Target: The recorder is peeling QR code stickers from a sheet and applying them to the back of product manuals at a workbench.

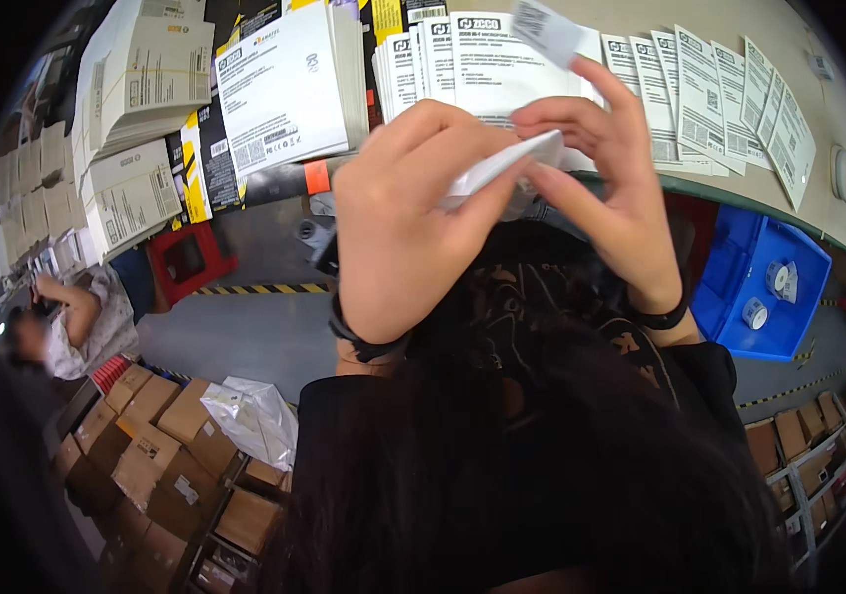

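Above the table's near edge, my left hand (413,218) is closed round a white paper-like piece (507,166), seen nearly edge-on; its exact kind is hidden by my fingers. Close beside it, my right hand (606,173) has its thumb and curled fingers near the end of that piece; whether they touch it I cannot tell. A small white label (547,32) with a square code clings to my raised right index fingertip. Behind my hands lie white printed cards (502,74), overlapping in a row. More cards (705,99) are fanned out on the right.
Stacks of white printed cards (284,89) and banded bundles (160,74) crowd the table's left. A blue bin (749,282) with white label rolls (755,315) stands at the right. Cardboard boxes (155,460) and a red stool (190,262) are lower left. Another person (76,332) is at far left.
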